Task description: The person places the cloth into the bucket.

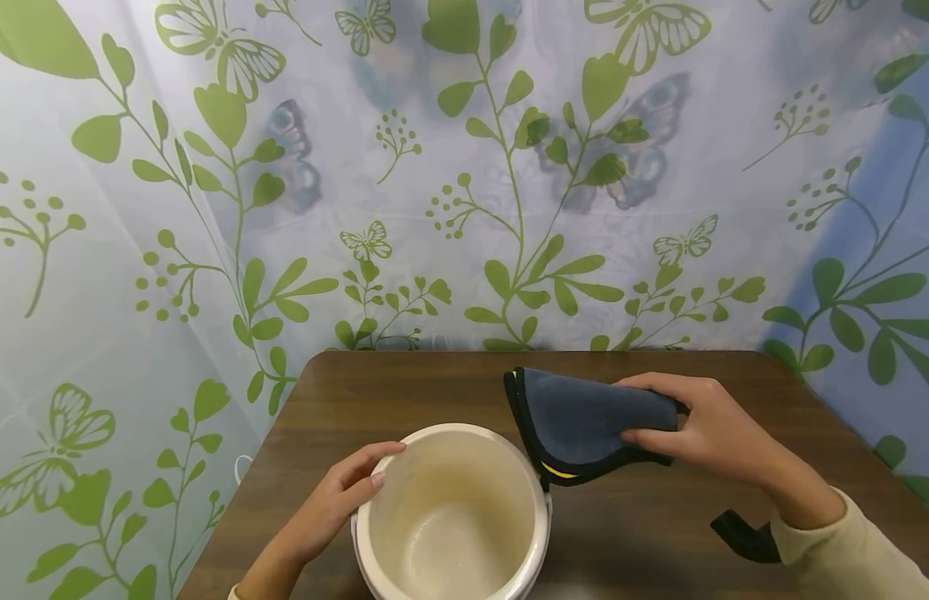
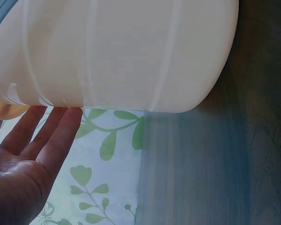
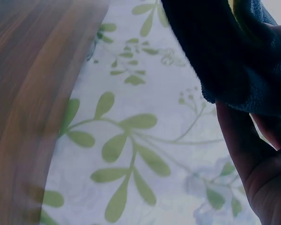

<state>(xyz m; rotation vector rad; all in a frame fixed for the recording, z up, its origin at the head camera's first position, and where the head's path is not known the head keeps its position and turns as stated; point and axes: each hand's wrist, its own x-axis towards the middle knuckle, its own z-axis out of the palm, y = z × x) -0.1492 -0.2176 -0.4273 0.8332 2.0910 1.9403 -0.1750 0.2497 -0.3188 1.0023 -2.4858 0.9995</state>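
A cream-white bucket stands upright on the brown table, its open top facing me and its inside bare. My left hand is at the bucket's left rim, thumb and fingertips touching it. In the left wrist view, the straight fingers lie against the bucket's outer side. To the right, my right hand pinches a folded dark grey-blue cloth between thumb and fingers. The cloth has black edging with a bit of yellow, and its lower left corner hangs by the bucket's right rim.
A patterned curtain with green leaves and butterflies hangs behind the table and along both sides. A black curved piece shows beside the right sleeve. The bucket's handle runs down its left side.
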